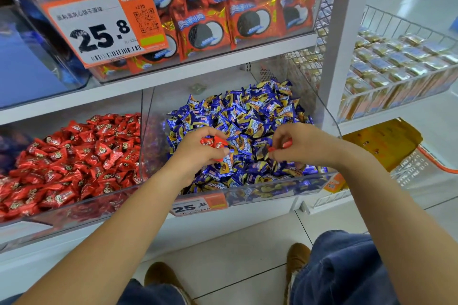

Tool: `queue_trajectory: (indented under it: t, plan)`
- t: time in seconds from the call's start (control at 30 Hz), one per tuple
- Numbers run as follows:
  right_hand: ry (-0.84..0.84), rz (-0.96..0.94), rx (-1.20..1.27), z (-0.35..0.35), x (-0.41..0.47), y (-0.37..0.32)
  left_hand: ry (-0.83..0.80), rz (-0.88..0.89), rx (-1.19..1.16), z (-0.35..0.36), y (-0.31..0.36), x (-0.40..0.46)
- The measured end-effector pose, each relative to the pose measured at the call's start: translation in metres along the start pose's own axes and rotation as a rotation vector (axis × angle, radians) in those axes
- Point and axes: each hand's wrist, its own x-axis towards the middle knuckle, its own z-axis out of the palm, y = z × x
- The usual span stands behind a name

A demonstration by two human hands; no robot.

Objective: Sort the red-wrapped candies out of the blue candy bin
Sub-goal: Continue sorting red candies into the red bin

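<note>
- The left hand (198, 150) is seen over the blue candy bin (285, 187), its fingers curled round a small cluster of red-wrapped candies (214, 141) held against the thumb.
- The right hand (297, 142) is held just to the right of it, over the same bin, and a single red candy (285, 144) is pinched between its thumb and fingertips.
- Both hands are placed low over the heap of blue-wrapped candies (247, 116), which fills the clear bin nearly to its front wall; whether more red pieces are buried in the heap cannot be told.
- The red candy bin (74, 208) is set directly to the left, parted from the blue one by a clear divider (141, 131), and is heaped with matching red wrappers.
- The step in hand is judged to be gathering strays before they are carried across the divider.
- It would be done well if each red piece were lifted clear by its wrapper, so that no blue candy is dragged up with it.
- The left hand's load looks full, so it is best emptied before more is picked up; otherwise pieces could be dropped back into the blue heap.
- A shelf of red biscuit packs (203, 30) with a price tag (104, 25) is seen above, and the floor (247, 255) below.
</note>
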Motion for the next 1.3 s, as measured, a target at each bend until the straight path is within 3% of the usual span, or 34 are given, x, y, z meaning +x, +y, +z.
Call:
queue_trajectory:
  t: [0.2,0.4,0.6,0.77,0.9,0.97,1.07,1.17,1.23,1.3]
  plan:
    - [0.164,-0.081,0.281,0.009,0.012,-0.036,0.110,0.146,0.004,-0.032,0.014,-0.019]
    - [0.089,-0.222,0.427,0.058,0.037,-0.110,0.289,0.166,-0.068,-0.104,0.000,-0.050]
    - [0.104,-0.252,0.191,0.116,0.076,-0.177,0.418,0.047,-0.134,-0.177,-0.038,-0.062]
    - [0.186,-0.279,-0.079,0.145,0.115,-0.238,0.523,0.071,-0.266,-0.218,-0.052,-0.051]
    - [0.037,-0.275,-0.459,0.158,0.132,-0.246,0.553,0.072,-0.218,-0.232,-0.056,-0.048]
    - [0.124,-0.297,-0.523,0.152,0.126,-0.237,0.567,0.059,-0.191,-0.239,-0.064,-0.052]
    - [0.240,-0.386,-0.421,0.137,0.106,-0.213,0.579,0.092,0.032,-0.244,-0.078,-0.061]
    - [0.343,-0.494,-0.357,0.129,0.089,-0.177,0.623,0.176,0.535,-0.238,-0.089,-0.060]
    - [0.401,-0.497,-0.314,0.123,0.079,-0.159,0.649,0.109,0.893,-0.228,-0.087,-0.056]
    - [0.451,-0.442,-0.257,0.116,0.068,-0.144,0.600,-0.019,1.050,-0.219,-0.085,-0.051]
